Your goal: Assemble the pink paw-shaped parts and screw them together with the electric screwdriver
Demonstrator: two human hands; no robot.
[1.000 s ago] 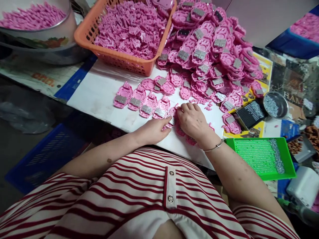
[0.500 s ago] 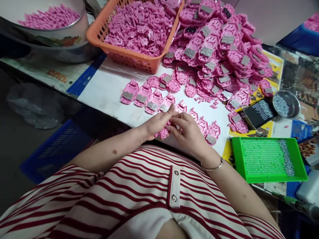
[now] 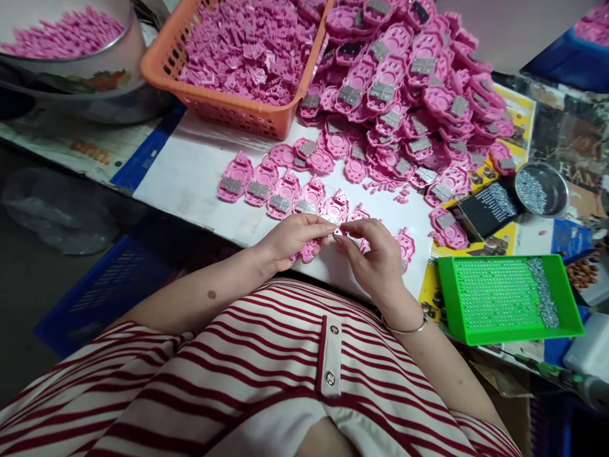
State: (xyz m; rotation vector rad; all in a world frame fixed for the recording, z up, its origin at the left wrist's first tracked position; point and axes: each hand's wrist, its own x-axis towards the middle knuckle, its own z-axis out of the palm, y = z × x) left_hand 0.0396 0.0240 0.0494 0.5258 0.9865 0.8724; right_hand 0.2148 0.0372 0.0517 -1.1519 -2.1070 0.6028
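Two bare hands are brought together just in front of a row of pink plastic housings [image 3: 285, 189], laid out on a white board [image 3: 190, 152]. In the left hand [image 3: 288, 240], thumb and forefinger are pressed together, and a few moulded pink parts [image 3: 308, 251] are gathered under the curled fingers. The right hand [image 3: 380, 257] is bent, its thumb and forefinger nearly closed around a small pink piece [image 3: 338, 232] where the fingertips of both hands meet; by which hand it is mainly gripped cannot be told for certain at this size.

Half a second ago, the right fingertips were tucked against the left palm beneath a raised left thumb; now that thumb has been lowered, and contact has been shifted to the fingertips. A single piece seems to have been singled out from the handful. A second ago, the row itself was being touched by the right hand.
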